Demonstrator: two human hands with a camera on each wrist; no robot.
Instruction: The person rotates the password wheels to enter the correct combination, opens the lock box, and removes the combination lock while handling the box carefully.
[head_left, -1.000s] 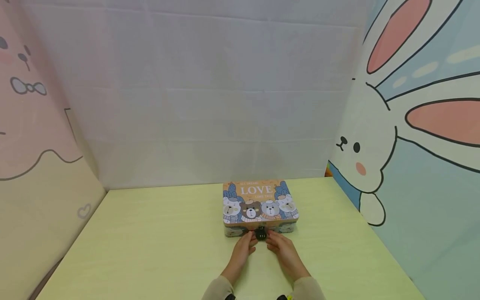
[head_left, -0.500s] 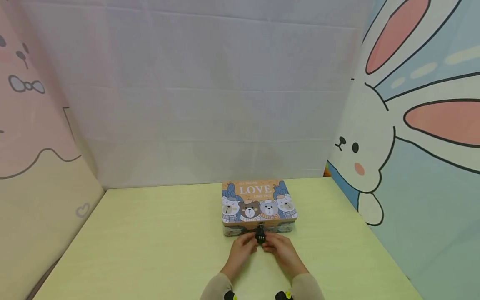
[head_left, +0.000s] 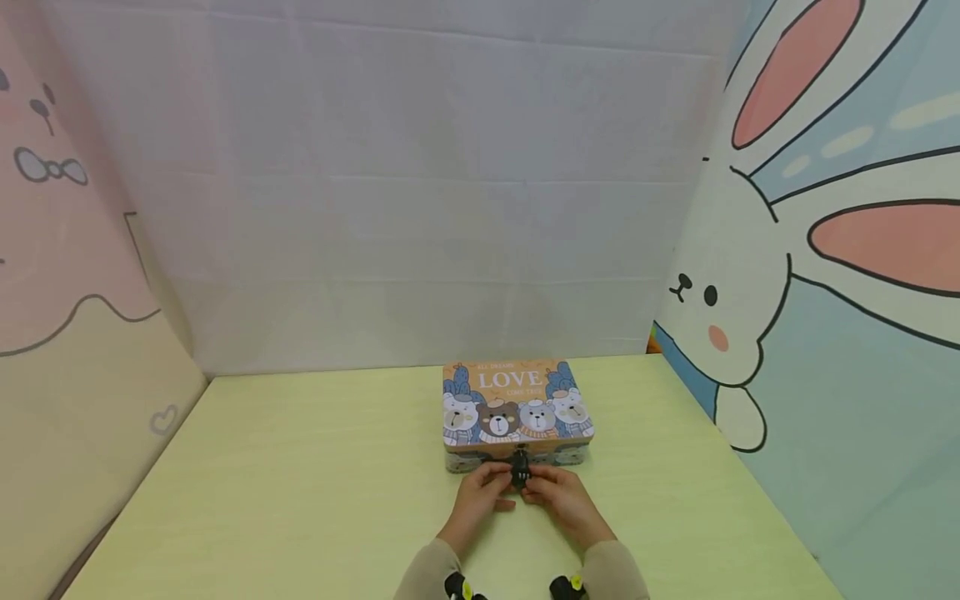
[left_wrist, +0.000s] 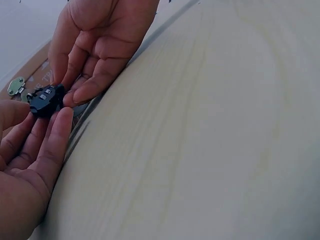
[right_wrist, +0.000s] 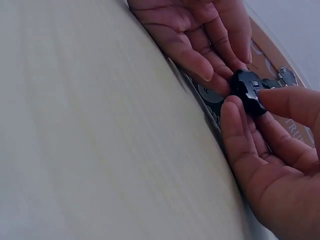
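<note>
A small black combination padlock (head_left: 521,469) with number wheels hangs at the front clasp of a rectangular tin box (head_left: 517,421). The box is shut, with bears and "LOVE" on its lid. My left hand (head_left: 478,497) holds the padlock's left side with curled fingers; its thumb stands lower, apart from the lock in the head view. On the other side my right hand (head_left: 572,502) pinches the lock between index finger and thumb. Close up in the right wrist view, the right index fingertip touches the padlock (right_wrist: 248,92) near its wheels. A metal clasp (right_wrist: 286,76) shows behind; the shackle is partly hidden.
The pale yellow table (head_left: 322,483) carries the box near its back edge. A white curtain (head_left: 420,192) hangs behind. Cartoon-printed panels stand left and right, the right one with a rabbit (head_left: 735,317). Black wrist cameras (head_left: 567,587) show at both sleeves.
Both hands have closed in on the padlock, which has tilted outward and downward from the box front. Over the last half second, the left thumb has moved away from the lock. The box stays put.
</note>
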